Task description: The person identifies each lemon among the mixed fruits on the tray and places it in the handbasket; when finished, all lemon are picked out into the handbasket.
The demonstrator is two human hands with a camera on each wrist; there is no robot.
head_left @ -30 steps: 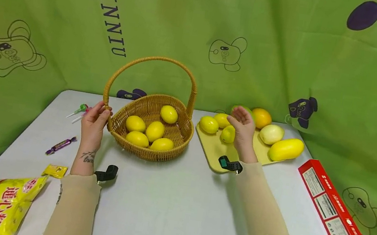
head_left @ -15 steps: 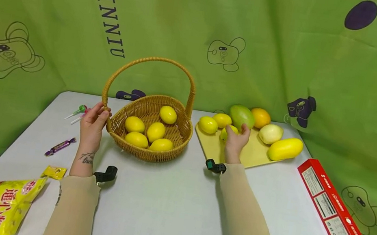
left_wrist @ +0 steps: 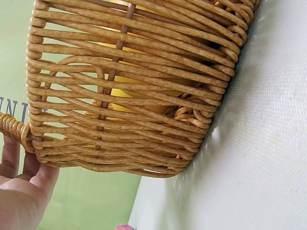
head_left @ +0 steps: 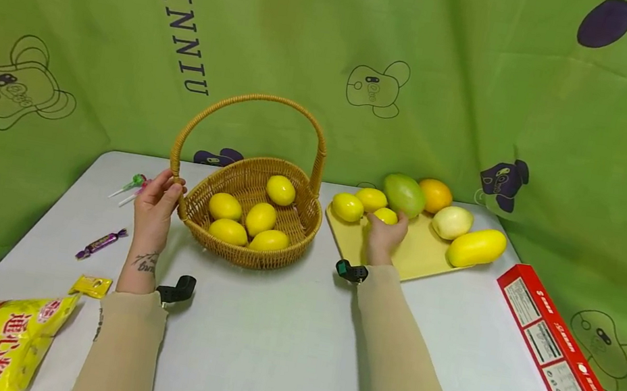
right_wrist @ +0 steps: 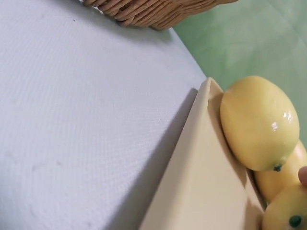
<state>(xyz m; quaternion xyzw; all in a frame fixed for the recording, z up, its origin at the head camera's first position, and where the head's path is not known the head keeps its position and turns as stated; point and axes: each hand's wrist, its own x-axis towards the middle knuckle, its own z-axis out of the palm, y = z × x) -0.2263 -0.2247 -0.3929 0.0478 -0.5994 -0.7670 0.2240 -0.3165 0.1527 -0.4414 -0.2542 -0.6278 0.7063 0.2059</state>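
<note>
The wicker basket [head_left: 245, 256] stands on the table with several lemons [head_left: 227, 206] inside. My left hand [head_left: 153, 214] holds the foot of its arched handle [head_left: 177, 153]; in the left wrist view the fingers [left_wrist: 44, 178] lie against the handle's base. Over on the yellow tray [head_left: 421, 257], my right hand [head_left: 384, 239] grips a lemon [head_left: 386, 216], thumb on one side and fingers on the other. Two more lemons [head_left: 347, 207] lie just left of and behind it. In the right wrist view only a fingertip [right_wrist: 303, 176] of this hand shows, by the lemons.
A green mango [head_left: 403, 195], an orange fruit [head_left: 435, 196], a pale round fruit [head_left: 452, 223] and a long yellow fruit [head_left: 476, 248] share the tray. A red box [head_left: 564, 362] lies at right. Lollipops [head_left: 137, 182], wrapped candies [head_left: 100, 244] and a food bag [head_left: 0, 344] are at left.
My right hand has come down and left from above the tray, and its fingers have closed round a lemon. The left hand stays at the basket handle.
</note>
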